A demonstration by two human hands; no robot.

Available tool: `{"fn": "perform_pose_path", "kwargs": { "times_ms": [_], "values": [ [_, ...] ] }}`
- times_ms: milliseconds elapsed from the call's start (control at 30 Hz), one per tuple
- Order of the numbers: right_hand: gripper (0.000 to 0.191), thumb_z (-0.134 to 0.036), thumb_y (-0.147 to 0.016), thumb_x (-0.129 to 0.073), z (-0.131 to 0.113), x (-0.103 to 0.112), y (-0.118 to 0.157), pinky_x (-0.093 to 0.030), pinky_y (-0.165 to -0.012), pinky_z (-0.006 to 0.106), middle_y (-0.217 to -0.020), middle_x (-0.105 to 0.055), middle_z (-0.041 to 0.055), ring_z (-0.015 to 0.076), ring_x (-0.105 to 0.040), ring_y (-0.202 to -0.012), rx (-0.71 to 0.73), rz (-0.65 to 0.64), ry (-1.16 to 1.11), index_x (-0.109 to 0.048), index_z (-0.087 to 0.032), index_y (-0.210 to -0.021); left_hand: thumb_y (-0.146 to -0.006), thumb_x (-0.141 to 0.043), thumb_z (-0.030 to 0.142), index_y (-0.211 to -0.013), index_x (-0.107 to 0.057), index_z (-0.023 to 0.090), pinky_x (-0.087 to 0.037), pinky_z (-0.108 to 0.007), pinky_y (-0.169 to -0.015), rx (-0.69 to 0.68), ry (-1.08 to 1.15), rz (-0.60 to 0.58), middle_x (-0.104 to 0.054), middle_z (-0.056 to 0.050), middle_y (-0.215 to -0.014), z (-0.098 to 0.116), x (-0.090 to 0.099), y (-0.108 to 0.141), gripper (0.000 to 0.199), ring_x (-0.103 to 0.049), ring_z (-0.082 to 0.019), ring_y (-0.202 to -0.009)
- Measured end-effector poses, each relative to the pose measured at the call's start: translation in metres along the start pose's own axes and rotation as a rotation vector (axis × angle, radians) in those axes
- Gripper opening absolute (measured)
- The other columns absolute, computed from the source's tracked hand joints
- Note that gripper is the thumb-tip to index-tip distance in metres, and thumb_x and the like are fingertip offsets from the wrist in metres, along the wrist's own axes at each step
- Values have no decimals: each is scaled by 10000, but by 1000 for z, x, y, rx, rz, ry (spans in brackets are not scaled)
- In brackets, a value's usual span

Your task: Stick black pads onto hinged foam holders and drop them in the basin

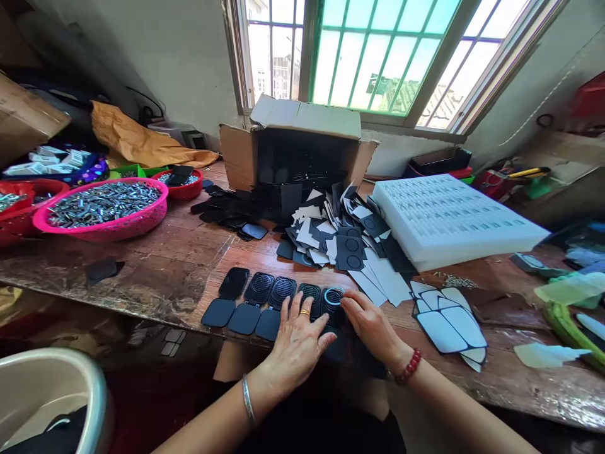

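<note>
Cases (284, 289): in a row near the bench (165, 252) edge, blue ring (333, 289) on the rightmost. Left hand (299, 343): over the row, fingers apart. Right hand (373, 325): beside the ring, finger closure not discernible.

The head camera looks forward and down across the nearby table (158, 261) toward a window (362, 66).

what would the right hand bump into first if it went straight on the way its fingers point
Most likely the black piece with the light-blue ring, just ahead of the right hand. The fingers may be touching that piece; this single view leaves depth unclear.
</note>
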State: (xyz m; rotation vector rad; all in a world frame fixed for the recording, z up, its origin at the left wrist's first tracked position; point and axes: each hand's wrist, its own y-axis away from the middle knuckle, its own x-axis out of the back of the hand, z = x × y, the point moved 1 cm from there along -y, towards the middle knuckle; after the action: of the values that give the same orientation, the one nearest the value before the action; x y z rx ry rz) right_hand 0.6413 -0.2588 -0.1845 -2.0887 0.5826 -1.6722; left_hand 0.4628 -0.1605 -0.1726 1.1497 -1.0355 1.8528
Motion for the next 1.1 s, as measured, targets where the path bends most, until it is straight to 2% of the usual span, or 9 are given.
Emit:
{"fn": "perform_pose_path", "kwargs": {
  "times_ms": [200,400,600,767,1100],
  "values": [
    [202,-125,-978,-443,-2,-2,3,-583,-823,361,-1030,-668,94,213,-650,-955,0,-74,29,-630,-199,-970,-945,-545,471,-1223,-686,291,-364,-621,-1094,-6,-6,-24,-552,-126,-1358,1,3,-1,361,-390,-367,-1368],
    [203,-97,-934,-499,-7,4,0,-541,-799,422,-936,-683,95,256,-615,-916,12,-148,86,-663,-203,-877,-948,-540,462,-1223,-687,298,-362,-617,-1095,-7,-7,-5,-559,-116,-1348,1,3,0,352,-392,-360,-1360],
    [199,-104,-936,-493,0,14,-6,-525,-867,449,-1007,-696,106,254,-608,-965,-20,-157,40,-670,-184,-980,-942,-551,468,-1218,-684,276,-363,-598,-1100,-17,-32,-1,-564,-122,-1347,1,4,-8,361,-409,-355,-1354],
    [232,-175,-895,-615,8,9,-10,-500,-928,513,-1122,-673,139,311,-558,-1113,-86,-163,77,-652,-166,-1124,-944,-543,483,-1302,-631,200,-366,-594,-1096,12,-63,2,-567,-162,-1355,1,-6,-18,465,-424,-370,-1342],
    [192,-199,-842,-697,5,-1,-12,-482,-893,530,-1089,-681,135,342,-550,-1122,-135,-209,66,-698,-197,-1034,-925,-582,478,-1265,-653,218,-364,-580,-1097,3,-114,-18,-576,-153,-1360,1,-6,-19,434,-432,-364,-1343]
  ]
}}
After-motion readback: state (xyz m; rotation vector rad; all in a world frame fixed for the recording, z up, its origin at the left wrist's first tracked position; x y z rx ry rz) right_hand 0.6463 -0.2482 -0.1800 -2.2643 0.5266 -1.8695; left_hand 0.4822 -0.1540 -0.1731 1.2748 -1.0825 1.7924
